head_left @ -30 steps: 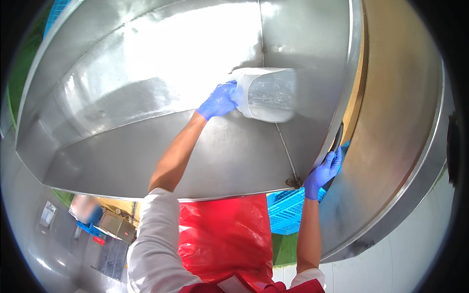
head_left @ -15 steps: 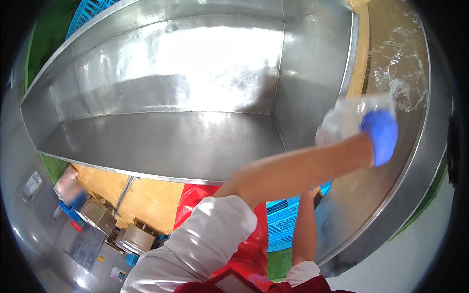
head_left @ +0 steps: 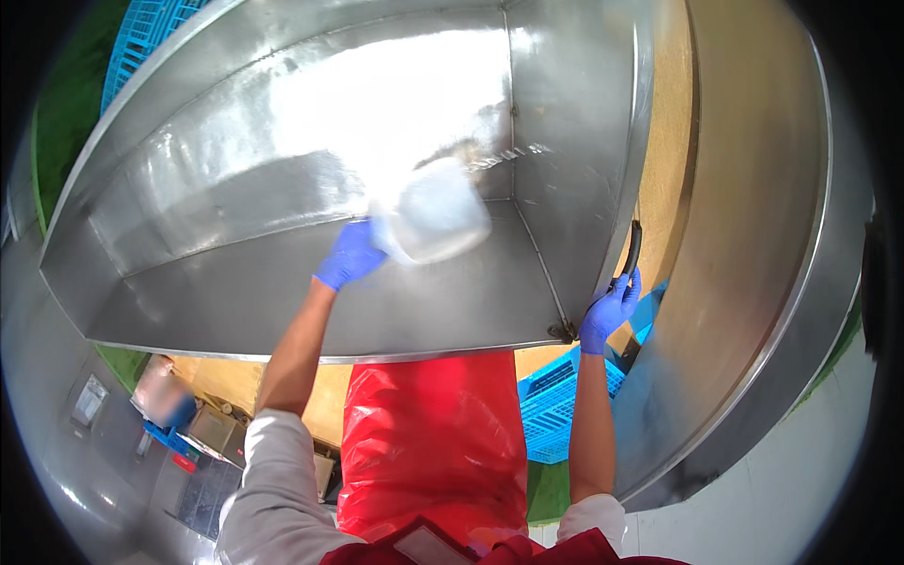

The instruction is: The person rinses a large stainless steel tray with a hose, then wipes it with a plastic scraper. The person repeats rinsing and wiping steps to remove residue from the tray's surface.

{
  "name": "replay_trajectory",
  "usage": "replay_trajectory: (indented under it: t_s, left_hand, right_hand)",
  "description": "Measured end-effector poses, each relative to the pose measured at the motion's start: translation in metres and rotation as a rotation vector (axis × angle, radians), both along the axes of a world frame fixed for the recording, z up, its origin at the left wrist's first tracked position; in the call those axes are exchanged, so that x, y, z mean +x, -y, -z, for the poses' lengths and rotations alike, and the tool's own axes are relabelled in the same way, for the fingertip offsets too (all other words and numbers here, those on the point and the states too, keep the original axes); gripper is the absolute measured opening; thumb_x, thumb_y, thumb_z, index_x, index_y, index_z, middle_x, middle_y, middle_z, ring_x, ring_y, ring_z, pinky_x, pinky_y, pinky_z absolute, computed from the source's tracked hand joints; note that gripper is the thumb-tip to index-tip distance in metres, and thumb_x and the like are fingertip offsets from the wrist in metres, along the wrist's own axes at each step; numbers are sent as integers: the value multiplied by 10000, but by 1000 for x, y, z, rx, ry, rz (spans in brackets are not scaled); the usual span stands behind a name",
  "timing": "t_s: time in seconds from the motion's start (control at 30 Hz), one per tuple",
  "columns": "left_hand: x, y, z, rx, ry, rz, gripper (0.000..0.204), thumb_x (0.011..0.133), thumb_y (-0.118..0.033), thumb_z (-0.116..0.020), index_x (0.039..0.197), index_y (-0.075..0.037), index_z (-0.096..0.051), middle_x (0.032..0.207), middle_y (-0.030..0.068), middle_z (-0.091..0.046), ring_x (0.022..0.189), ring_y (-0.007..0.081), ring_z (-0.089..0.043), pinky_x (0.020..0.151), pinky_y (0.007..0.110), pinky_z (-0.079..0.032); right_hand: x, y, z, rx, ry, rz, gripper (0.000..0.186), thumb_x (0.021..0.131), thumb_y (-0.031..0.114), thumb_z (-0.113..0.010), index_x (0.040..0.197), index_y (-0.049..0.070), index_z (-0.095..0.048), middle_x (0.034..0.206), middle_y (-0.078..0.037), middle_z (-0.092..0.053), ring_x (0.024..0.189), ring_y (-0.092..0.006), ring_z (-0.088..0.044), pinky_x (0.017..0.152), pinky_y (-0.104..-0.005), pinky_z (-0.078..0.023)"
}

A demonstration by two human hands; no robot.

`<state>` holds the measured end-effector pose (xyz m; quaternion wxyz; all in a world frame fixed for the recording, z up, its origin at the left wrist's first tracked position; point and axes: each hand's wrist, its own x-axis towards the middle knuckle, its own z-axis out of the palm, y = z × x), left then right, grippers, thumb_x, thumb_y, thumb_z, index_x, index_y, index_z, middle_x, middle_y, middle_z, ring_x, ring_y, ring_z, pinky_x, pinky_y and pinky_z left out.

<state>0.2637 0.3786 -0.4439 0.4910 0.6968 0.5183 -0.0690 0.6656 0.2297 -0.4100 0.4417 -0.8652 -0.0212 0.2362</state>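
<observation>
Over the large stainless steel tub (head_left: 405, 301), my blue-gloved left hand (head_left: 353, 252) grips a translucent white plastic container (head_left: 438, 212), blurred by motion. Water (head_left: 508, 155) splashes from it against the tub's right end. My right hand (head_left: 610, 311), gloved in blue too, is at the tub's near right corner, its fingers closed round the lower end of a black curved piece (head_left: 634, 247); whether that is a handle or a hose I cannot tell. A dark fitting (head_left: 562, 331) sits at the bottom of that corner.
On the right stands a second, curved steel tank (head_left: 744, 188) holding brownish water. Blue plastic crates are below the tub's corner (head_left: 570, 405) and at the upper left (head_left: 141, 47). My red apron (head_left: 433, 443) touches the near rim. Another person (head_left: 165, 400) is far off at lower left, beside boxes.
My left hand has swung left with the white container, from above the right-hand tank to inside the steel tub. The right hand, hidden before behind my left arm, now shows.
</observation>
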Motion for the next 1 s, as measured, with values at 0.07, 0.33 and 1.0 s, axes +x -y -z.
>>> replay_trajectory:
  t_s: [0.07, 0.33, 1.0]
  left_hand:
    - [-55, 35, 92, 61, -295, -9, 271, 715, -115, -644, 963, -6, -640, 921, 225, -635, 898, 401, -602, 803, 453, -492]
    - [60, 65, 293, 277, -461, 214, 172, 746, -89, -521, 795, -56, -682, 839, 174, -663, 804, 327, -653, 739, 435, -506]
    - [248, -178, -291, 528, 828, -190, 117, 778, -50, -676, 879, -7, -636, 883, 76, -635, 826, 170, -610, 726, 347, -485]
  right_hand:
    - [1, -4, 0, -24, 6, -16, 319, 971, 110, -497, 1281, 38, -524, 839, 5, -478, 702, -65, -421, 625, -225, -366]
    - [5, 11, 5, 46, -67, -21, 343, 1001, 131, -430, 1318, 3, -464, 1205, -118, -562, 1028, -187, -567, 901, -332, -478]
    - [8, 9, -13, -307, 361, -437, 374, 984, 194, -417, 1269, -30, -508, 1175, -225, -601, 1028, -374, -593, 891, -405, -454]
